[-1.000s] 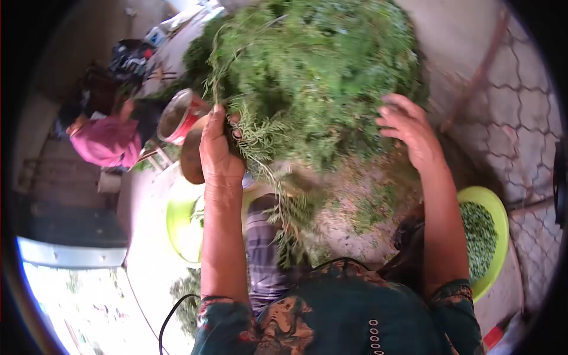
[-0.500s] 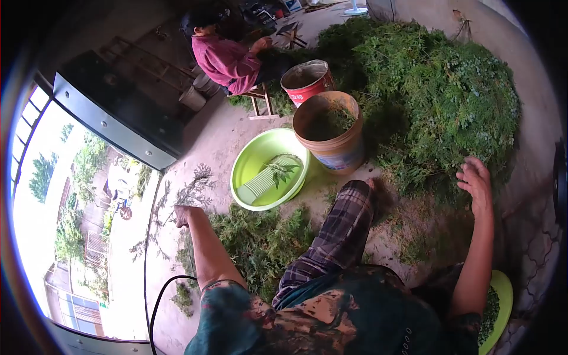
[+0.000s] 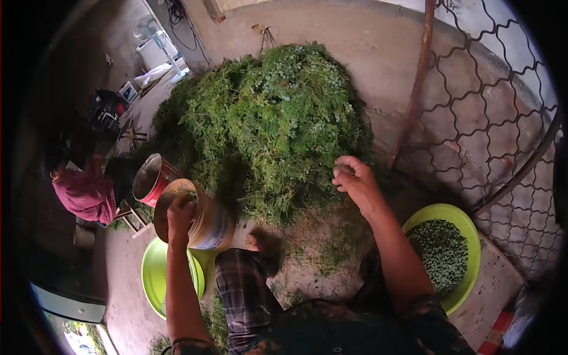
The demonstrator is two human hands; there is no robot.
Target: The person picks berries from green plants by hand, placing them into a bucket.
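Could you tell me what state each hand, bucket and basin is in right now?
left hand: over the tan bucket's rim, grip unclear.
right hand: fingers curled, at the green branch pile.
tan bucket: upright, open.
red bucket: upright, open.
right green basin: filled with small green bits.
left green basin: contents unclear.

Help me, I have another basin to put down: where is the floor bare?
Bare concrete lies behind the green pile, toward the mesh fence. Crowded: the tan bucket, red bucket and empty green basin cluster left; scraps litter the floor by the full basin.
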